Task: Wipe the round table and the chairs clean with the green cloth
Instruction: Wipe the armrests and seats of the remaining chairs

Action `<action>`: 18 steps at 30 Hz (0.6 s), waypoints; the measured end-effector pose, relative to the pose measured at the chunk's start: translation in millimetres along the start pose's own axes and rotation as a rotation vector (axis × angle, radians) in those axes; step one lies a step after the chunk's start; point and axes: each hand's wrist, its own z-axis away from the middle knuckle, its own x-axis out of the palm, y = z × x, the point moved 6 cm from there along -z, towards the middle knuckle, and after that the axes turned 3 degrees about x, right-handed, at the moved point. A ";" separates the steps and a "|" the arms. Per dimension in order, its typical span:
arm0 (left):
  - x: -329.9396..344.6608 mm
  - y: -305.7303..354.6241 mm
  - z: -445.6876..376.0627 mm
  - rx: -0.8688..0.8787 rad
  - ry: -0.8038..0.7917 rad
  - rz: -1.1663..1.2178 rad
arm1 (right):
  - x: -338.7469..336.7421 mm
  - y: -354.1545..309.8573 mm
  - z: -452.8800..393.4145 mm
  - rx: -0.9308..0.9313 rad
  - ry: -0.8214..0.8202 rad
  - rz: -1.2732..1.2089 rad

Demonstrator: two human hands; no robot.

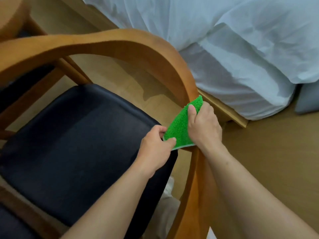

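The green cloth (181, 125) is wrapped over the curved wooden armrest (134, 44) of a chair with a black padded seat (74, 145). My right hand (203, 126) grips the cloth around the rail, thumb on top of the fabric. My left hand (155, 145) pinches the cloth's lower left corner between thumb and fingers. The rail's lower part continues down between my forearms. A curved wooden edge at the top left corner, perhaps the round table (12, 14), is mostly out of frame.
A bed with white sheets (241, 49) and a wooden frame (224, 111) stands close on the right of the chair. A grey cushion (309, 100) lies by the bed at the far right. Brown floor (267, 161) lies to the right.
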 end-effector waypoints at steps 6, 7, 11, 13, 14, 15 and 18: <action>-26.2 12.3 -4.9 -0.094 0.047 -0.078 | -3.4 -41.8 -30.1 -0.174 0.198 -0.087; -31.1 16.3 -5.4 -0.106 0.048 -0.084 | -6.0 -43.7 -32.8 -0.186 0.210 -0.097; -45.7 54.2 -21.9 -0.131 0.169 -0.017 | -15.4 -60.9 -57.5 -0.301 0.124 -0.134; -40.3 73.4 -28.2 -0.188 0.199 0.086 | -16.8 -76.7 -74.5 -0.361 0.049 -0.149; -34.5 82.2 -31.4 -0.213 0.198 0.153 | -18.6 -87.5 -83.4 -0.396 0.001 -0.165; -29.0 92.2 -34.6 -0.228 0.196 0.222 | -20.5 -99.1 -91.8 -0.428 -0.056 -0.190; -17.6 116.2 -48.0 -0.250 0.213 0.452 | -15.7 -135.0 -117.1 -0.509 -0.298 -0.222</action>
